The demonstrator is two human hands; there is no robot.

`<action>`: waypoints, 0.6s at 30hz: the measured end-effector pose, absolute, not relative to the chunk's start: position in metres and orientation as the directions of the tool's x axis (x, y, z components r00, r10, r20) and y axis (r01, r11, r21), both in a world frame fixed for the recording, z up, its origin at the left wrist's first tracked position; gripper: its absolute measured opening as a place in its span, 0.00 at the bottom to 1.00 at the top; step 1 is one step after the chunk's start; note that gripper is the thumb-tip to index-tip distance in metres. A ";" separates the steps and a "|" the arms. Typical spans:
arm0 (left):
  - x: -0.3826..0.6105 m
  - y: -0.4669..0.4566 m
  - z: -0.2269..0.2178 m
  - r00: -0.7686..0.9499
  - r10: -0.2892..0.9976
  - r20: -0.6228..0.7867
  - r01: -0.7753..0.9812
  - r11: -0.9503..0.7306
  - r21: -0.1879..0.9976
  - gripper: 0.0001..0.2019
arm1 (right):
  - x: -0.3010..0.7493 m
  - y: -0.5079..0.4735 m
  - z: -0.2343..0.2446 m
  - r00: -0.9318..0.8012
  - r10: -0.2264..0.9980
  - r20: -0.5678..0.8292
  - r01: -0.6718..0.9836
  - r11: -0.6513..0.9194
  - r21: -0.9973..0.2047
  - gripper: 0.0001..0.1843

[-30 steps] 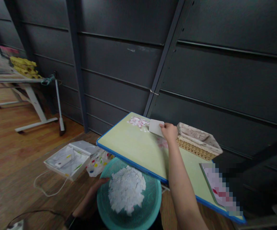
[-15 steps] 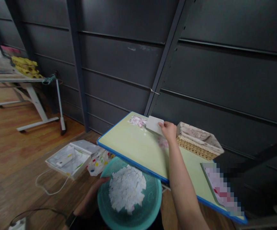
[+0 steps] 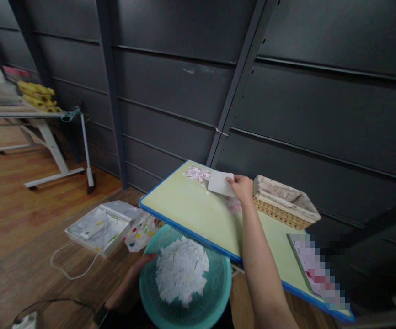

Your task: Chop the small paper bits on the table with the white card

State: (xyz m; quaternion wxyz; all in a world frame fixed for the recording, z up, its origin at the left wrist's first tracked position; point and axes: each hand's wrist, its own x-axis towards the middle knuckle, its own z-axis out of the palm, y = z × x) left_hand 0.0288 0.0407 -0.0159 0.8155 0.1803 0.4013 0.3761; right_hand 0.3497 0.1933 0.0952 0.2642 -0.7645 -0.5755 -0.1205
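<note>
My right hand (image 3: 242,186) is over the table, thumb and fingers pinching a blank white card (image 3: 220,183) by its right edge. Small white and pink paper pieces (image 3: 197,173) lie in a heap to the left of the card. A second pinkish patch of pieces (image 3: 232,204) is partly hidden behind my right hand and forearm. Below the table edge, my left hand (image 3: 146,263) grips the left rim of a teal plastic basket (image 3: 221,292), thumb over the rim and other fingers hidden. Inside it rises a mound of small white paper pieces (image 3: 182,269).
The pale yellow table (image 3: 184,205) has a blue edge. A lined wicker basket (image 3: 283,205) stands at its back right, and a partly blurred flat tablet-like item (image 3: 307,265) lies further right. An open white box (image 3: 98,228) and a dotted plastic bag (image 3: 141,235) are on the floor.
The white card in my right hand has tilted and come slightly lower, its face turning towards me. My left hand and the teal basket stay in place.
</note>
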 end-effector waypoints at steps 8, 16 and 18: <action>0.029 0.041 -0.018 0.416 0.757 -0.503 -0.487 0.653 0.580 0.08 | 0.349 0.194 0.094 0.283 0.823 0.492 0.926 -0.101 -0.364 0.19; 0.030 0.038 -0.011 0.392 0.748 -0.536 -0.498 0.662 0.559 0.06 | 0.355 0.193 0.095 0.319 0.815 0.483 0.921 -0.146 -0.361 0.17; 0.032 0.037 -0.005 0.378 0.747 -0.547 -0.516 0.660 0.546 0.08 | 0.357 0.193 0.096 0.333 0.812 0.479 0.921 -0.169 -0.352 0.17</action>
